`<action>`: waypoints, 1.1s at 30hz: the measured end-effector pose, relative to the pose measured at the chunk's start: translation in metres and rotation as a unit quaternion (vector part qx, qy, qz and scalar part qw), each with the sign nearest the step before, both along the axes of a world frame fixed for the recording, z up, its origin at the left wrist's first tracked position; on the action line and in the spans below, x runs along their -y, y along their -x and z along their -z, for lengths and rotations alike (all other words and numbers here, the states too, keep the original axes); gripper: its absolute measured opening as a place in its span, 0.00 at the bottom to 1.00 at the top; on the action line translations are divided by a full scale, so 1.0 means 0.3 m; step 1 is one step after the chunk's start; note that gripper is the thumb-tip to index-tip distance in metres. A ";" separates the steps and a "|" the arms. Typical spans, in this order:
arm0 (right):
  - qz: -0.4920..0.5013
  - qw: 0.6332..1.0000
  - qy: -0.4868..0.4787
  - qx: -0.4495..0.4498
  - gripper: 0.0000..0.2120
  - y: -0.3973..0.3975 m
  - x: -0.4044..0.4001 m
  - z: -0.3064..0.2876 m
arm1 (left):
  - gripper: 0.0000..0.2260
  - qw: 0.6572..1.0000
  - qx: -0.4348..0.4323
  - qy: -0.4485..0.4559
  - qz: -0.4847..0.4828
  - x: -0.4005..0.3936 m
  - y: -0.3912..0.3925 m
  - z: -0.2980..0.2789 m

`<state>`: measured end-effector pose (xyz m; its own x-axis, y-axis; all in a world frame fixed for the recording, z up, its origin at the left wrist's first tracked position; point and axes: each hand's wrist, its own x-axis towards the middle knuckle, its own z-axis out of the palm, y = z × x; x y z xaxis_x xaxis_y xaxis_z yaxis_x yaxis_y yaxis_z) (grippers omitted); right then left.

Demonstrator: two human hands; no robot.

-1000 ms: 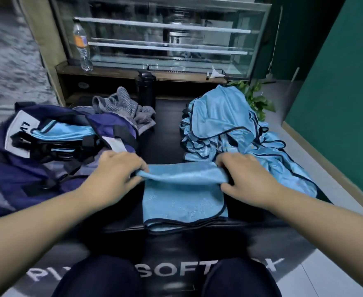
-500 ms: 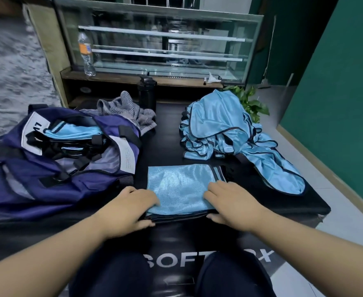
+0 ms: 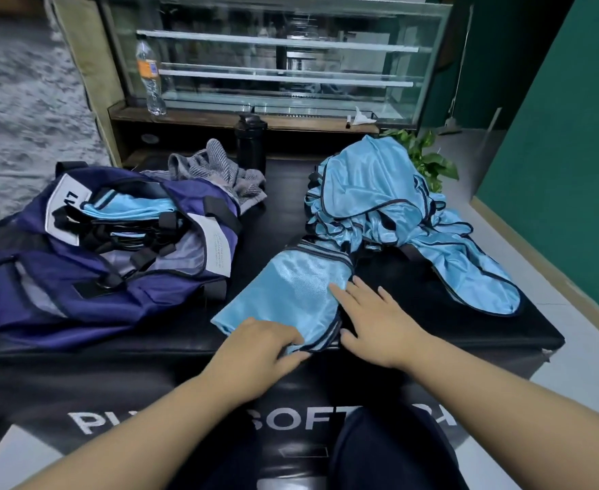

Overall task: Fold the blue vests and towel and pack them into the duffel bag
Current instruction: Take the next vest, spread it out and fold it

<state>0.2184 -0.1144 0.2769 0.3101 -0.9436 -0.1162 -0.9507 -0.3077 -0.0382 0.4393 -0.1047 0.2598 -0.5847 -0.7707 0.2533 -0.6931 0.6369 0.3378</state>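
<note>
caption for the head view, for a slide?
Both hands on a folded vest, open duffel left, unfolded vests right.

Bare counter (image 3: 414, 288) lies beyond the right fingers (image 3: 347, 295); duffel bag (image 3: 89, 277) blocks leftward, piled vests (image 3: 379, 199) farther ahead.

Left hand (image 3: 255, 351) curled (fingers (image 3: 291, 339) pinching); right hand (image 3: 372, 323) flat, fingers spread
</note>
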 end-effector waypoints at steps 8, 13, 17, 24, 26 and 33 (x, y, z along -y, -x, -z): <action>-0.123 0.978 0.152 0.074 0.28 0.039 -0.024 0.078 | 0.12 0.985 -0.090 -0.146 -0.012 -0.058 0.147 -0.036; -0.167 0.965 0.169 0.107 0.18 0.075 -0.041 0.090 | 0.21 0.985 -0.048 -0.159 0.042 0.008 0.070 -0.038; -0.054 0.956 0.072 0.280 0.20 0.083 -0.032 0.110 | 0.43 0.989 -0.014 -0.140 0.042 0.067 -0.062 -0.005; 0.130 0.890 -0.009 0.436 0.19 0.041 0.014 0.084 | 0.21 0.971 -0.173 -0.161 -0.022 0.104 -0.160 0.058; 0.148 0.870 -0.019 0.470 0.25 0.028 0.022 0.077 | 0.12 0.948 -0.251 -0.177 -0.086 0.125 -0.131 0.065; 0.224 0.838 0.015 0.498 0.24 0.004 0.069 0.094 | 0.13 0.917 -0.226 -0.200 -0.262 0.190 -0.034 0.056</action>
<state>0.2171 -0.1352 0.2486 -0.1471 -0.9890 0.0153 -0.4722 0.0566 -0.8796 0.4495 -0.1617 0.2430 -0.0127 -0.9998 0.0137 -0.6006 0.0186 0.7994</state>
